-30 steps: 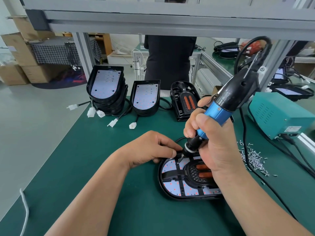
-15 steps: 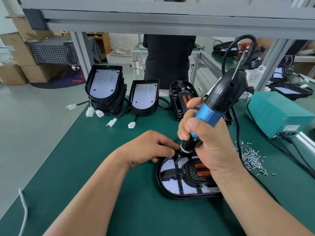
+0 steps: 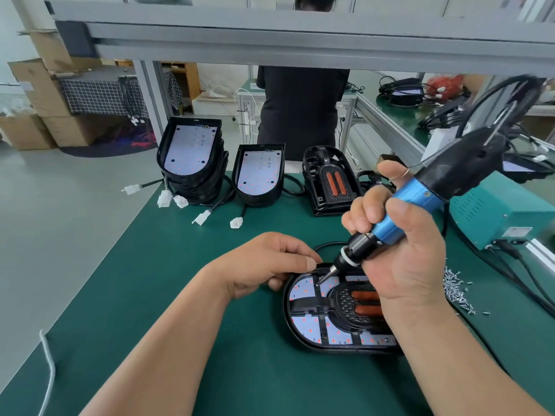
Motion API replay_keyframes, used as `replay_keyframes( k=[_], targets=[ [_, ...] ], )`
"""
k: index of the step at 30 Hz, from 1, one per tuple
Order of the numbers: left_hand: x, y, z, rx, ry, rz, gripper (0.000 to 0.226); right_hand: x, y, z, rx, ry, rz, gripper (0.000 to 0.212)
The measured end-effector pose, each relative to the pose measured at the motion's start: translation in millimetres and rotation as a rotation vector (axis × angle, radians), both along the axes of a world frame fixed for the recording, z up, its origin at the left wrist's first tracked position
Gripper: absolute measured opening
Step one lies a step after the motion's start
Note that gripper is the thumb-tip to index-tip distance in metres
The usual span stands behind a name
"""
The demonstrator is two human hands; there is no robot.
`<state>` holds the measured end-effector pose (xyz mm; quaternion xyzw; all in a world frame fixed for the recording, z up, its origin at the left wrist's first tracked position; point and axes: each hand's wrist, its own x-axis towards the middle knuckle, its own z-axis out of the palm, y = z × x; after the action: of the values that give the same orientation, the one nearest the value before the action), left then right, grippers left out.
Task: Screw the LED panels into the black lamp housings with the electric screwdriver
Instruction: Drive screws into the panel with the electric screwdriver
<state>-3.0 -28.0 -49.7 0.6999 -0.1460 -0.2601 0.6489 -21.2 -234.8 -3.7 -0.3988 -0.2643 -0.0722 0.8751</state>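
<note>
Screwdriver axis: the electric screwdriver (image 3: pixel 402 211) runs on a long slant. Its bit is low and toward the left hand, and its black cabled end is high and out past the right hand's knuckles.
Bit: it points down and left, with the tip resting on the LED panel (image 3: pixel 303 291) near the housing's rounded end.
Since half a second ago: the tool leans flatter, its top swung farther out to the right. The bit stays at much the same spot on the panel, and the left hand has not left the rim.
Right hand (image 3: pixel 399 256): it is wrapped round the blue barrel, fingers curled over it and thumb on the near side.
Left hand (image 3: pixel 264 262): its fingers are curled at the far-left rim of the lamp housing (image 3: pixel 330 349), steadying it, with the thumb lying along the edge.
Housing to hands: it lies flat on the green mat (image 3: pixel 180 295), under the right palm and just right of the left fingertips. Its long axis runs left to right.
Beyond the left hand: a stack of housings (image 3: pixel 192 163) and a single housing (image 3: pixel 259 175) stand tilted up, panels facing me.
Beyond the right hand: a black grille part (image 3: pixel 330 181) stands there.
Right of the right hand: loose screws (image 3: pixel 456 286) lie on the mat, with a teal box (image 3: pixel 504 214) behind them.
</note>
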Motion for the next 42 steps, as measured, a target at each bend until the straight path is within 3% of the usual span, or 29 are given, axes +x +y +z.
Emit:
replay_keyframes(
  k=[7, 13, 23, 31, 42],
  targets=[
    [-2, -3, 2, 0.003, 0.036, 0.091, 0.020, 5, -10, 5, 0.110, 0.068, -0.062, 0.029],
    [-2, -6, 4, 0.017, 0.050, 0.063, 0.028, 2, -7, 5, 0.038, 0.031, -0.045, 0.033],
    [-2, -1, 6, 0.075, 0.014, -0.004, 0.007, -4, -1, 5, -0.010, 0.003, 0.022, 0.038],
    [-4, -2, 5, 0.156, -0.038, 0.028, 0.011, -8, 3, 10, -0.104, -0.073, 0.051, 0.038],
    [-5, -1, 6, 0.143, -0.039, 0.018, 0.009, 6, -12, 3, 0.137, 0.143, -0.049, 0.025]
  ],
)
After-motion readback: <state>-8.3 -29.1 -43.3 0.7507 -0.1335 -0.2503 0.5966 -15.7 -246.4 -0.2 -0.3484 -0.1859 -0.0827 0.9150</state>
